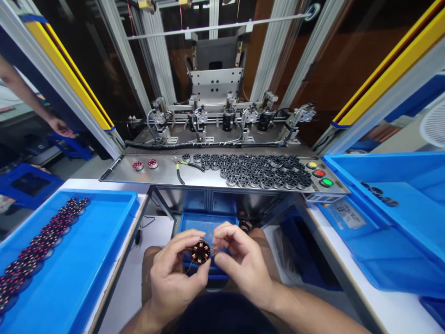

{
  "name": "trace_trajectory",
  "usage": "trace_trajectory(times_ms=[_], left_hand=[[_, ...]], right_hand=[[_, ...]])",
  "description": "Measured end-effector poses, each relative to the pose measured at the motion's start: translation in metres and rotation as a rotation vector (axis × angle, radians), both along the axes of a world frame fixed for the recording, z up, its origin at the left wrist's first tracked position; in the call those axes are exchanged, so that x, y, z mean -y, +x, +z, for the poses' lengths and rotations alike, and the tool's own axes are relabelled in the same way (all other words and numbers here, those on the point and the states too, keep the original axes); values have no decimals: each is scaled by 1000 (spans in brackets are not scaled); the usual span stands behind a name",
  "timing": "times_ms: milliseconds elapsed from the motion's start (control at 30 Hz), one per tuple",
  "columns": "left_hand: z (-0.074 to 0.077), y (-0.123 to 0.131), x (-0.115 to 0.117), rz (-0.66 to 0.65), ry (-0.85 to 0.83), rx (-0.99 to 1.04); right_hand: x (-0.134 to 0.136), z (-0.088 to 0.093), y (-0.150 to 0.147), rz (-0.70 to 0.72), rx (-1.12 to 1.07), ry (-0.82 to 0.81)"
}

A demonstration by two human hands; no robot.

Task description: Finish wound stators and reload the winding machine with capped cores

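Observation:
My left hand (177, 273) is closed around a small round motor stator (200, 252) with copper windings, its face turned up toward me. Thin loose wire ends stick out below its left side. Close on the stator's right side is my right hand (241, 262), its fingers curled toward the thumb. Faint fine strands show by those fingertips, but what they grip is too small to make out. Both hands are above my lap, in front of a metal worktop (156, 176). On it lie cutting pliers (180, 172) with black and yellow-green handles, and two red-wound stators (152, 163).
Many dark stator cores (257, 169) stand in rows on the worktop beside yellow, red and green buttons (319, 173). Behind is a winding machine (227, 119). Wound stators fill part of a left blue tray (114, 199); a blue bin (410, 185) stands right. Another person's hand (61, 126) shows far left.

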State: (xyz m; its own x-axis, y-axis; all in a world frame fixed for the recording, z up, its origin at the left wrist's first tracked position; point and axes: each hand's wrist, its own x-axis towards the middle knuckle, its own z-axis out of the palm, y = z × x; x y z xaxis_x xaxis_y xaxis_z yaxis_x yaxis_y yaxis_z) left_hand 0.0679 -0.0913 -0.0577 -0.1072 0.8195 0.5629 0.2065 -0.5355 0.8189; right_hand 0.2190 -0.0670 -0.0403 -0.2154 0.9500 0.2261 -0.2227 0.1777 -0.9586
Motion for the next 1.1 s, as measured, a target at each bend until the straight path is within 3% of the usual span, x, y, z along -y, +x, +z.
trace_trajectory(times_ms=[100, 267, 500, 733, 967, 1100], left_hand=[[0, -1, 2, 18, 41, -81], [1, 0, 5, -26, 44, -27], [8, 0, 1, -78, -62, 136], [8, -2, 4, -103, -62, 119], [9, 0, 5, -83, -17, 87], [13, 0, 4, -88, -51, 154]], right_hand=[[0, 4, 0, -38, 40, 147], [-1, 6, -4, -111, -13, -16], [2, -3, -1, 90, -196, -64], [5, 0, 1, 20, -73, 33], [9, 7, 4, 20, -13, 15], [9, 9, 7, -24, 31, 151]])
